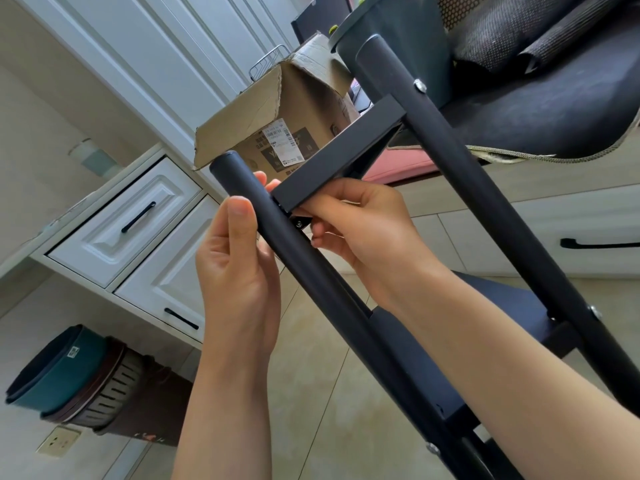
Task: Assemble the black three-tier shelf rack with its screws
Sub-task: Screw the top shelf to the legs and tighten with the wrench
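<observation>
In the head view, the black rack [460,188] runs diagonally across the centre and right of the frame; the left hand [239,258] grasps its near pole [346,306], while the right hand [367,230] pinches at the shelf bracket [298,221] under the top shelf edge [343,157]. A cardboard box [277,123] sits behind at upper centre, white drawers [138,237] at left, and stacked bins [79,379] at lower left.

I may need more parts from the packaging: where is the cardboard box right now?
In the head view the cardboard box sits upper centre, flap open, behind the rack's near black post, beside the white cabinet on its left.
</observation>
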Available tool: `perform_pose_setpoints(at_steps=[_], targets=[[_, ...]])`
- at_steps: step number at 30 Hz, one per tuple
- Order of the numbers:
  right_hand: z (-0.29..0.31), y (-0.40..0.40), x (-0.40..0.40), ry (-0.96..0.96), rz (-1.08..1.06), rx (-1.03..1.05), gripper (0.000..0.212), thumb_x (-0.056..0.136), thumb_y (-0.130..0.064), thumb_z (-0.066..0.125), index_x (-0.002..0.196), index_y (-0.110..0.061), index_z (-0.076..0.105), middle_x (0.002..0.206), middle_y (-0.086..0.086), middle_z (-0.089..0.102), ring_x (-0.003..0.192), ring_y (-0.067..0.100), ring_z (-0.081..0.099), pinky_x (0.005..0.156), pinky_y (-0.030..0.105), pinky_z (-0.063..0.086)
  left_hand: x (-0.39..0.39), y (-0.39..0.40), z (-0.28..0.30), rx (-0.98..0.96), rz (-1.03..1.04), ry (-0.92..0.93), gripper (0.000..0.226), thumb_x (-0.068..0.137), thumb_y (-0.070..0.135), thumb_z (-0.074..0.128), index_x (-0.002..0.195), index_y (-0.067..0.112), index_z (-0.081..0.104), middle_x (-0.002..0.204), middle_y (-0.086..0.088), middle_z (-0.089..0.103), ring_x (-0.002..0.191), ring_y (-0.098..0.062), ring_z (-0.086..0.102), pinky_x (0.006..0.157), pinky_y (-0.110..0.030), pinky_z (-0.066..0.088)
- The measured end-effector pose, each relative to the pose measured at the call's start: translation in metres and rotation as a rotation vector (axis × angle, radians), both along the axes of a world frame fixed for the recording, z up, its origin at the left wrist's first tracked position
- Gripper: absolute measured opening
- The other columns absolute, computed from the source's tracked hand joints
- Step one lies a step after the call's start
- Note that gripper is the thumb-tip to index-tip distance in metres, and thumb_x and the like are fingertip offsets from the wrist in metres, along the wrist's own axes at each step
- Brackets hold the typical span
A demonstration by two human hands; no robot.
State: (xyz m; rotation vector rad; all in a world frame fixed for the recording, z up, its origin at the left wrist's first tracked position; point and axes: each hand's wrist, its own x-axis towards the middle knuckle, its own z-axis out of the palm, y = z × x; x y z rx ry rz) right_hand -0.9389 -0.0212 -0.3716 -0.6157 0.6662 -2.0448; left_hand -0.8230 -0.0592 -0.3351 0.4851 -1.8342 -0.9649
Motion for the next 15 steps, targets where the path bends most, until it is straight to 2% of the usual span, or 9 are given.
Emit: perform_pose_setpoints(at_steps=[2, 5, 7, 10, 12, 15], targets=[[-0.0001, 0.0026, -0.0023, 0.039, -0.026, -0.007, 0.006, 0.086, -0.007, 0.072, 0.081, -0.008, 0.075, 0.068, 0.002, 0.072, 0.051, 0.008, 0.053, 0.055, 0.019, 0.050, -0.0004, -0.0036, -0.0014, 0.073, -0.049, 0.036, 0.033, 0.100, 0.039, 0.043, 0.101, 0.024, 0.073, 0.107, -0.003, 0.066, 0.109, -0.020, 0.061, 0.097, -0.031, 0.048], [0.0004, 0.0036, -0.0034, 0.057, -0.025, 0.011, 0.008, 0.089, -0.009, 0.070, 0.082, -0.011, 0.073, 0.075, 0.003, 0.075, 0.053, 0.008, 0.058, 0.055, 0.019, 0.051, -0.0012, 0.0002, 0.0010, 0.102, -0.057, 0.040, 0.033, 0.098, 0.039, 0.045, 0.108, 0.021, 0.071, 0.117, -0.008, 0.064, 0.115, -0.024, 0.059, 0.099, -0.032, 0.049], [0.0002, 0.0037, -0.0016, 0.080, -0.014, 0.021, 0.005, 0.091, -0.010, 0.069, 0.086, -0.011, 0.073, 0.075, 0.001, 0.076, 0.058, 0.008, 0.064, 0.057, 0.019, 0.052, -0.0008, 0.0004, 0.0010, 0.115, -0.061, 0.049, 0.034, 0.095, 0.043, 0.048, 0.109, 0.020, 0.070, 0.124, -0.016, 0.062, 0.119, -0.031, 0.059, 0.102, -0.039, 0.049], [-0.0008, 0.0048, -0.0003, 0.099, 0.010, 0.004, 0.005, 0.093, -0.012, 0.068, 0.091, -0.010, 0.072, 0.074, 0.000, 0.075, 0.062, 0.008, 0.068, 0.059, 0.020, 0.054, -0.0023, 0.0025, 0.0012, 0.127, -0.056, 0.047, 0.041, 0.090, 0.048, 0.053, 0.113, 0.017, 0.067, 0.134, -0.026, 0.057, 0.128, -0.041, 0.054, 0.111, -0.056, 0.044], [-0.0005, 0.0052, -0.0019, 0.113, 0.001, 0.003, 0.005, 0.093, -0.013, 0.067, 0.092, -0.010, 0.071, 0.074, 0.000, 0.075, 0.063, 0.008, 0.069, 0.059, 0.020, 0.054, -0.0016, 0.0008, 0.0006, 0.126, -0.053, 0.051, 0.038, 0.094, 0.044, 0.049, 0.113, 0.017, 0.067, 0.129, -0.020, 0.059, 0.124, -0.036, 0.056, 0.113, -0.055, 0.043], [-0.0004, 0.0048, -0.0033, 0.113, -0.029, -0.023, 0.006, 0.093, -0.012, 0.067, 0.095, -0.007, 0.071, 0.075, 0.002, 0.075, 0.064, 0.010, 0.069, 0.061, 0.021, 0.055, -0.0014, 0.0012, 0.0011, 0.098, -0.042, 0.043, 0.037, 0.094, 0.044, 0.047, 0.111, 0.017, 0.066, 0.125, -0.015, 0.060, 0.120, -0.030, 0.057, 0.112, -0.047, 0.044]])
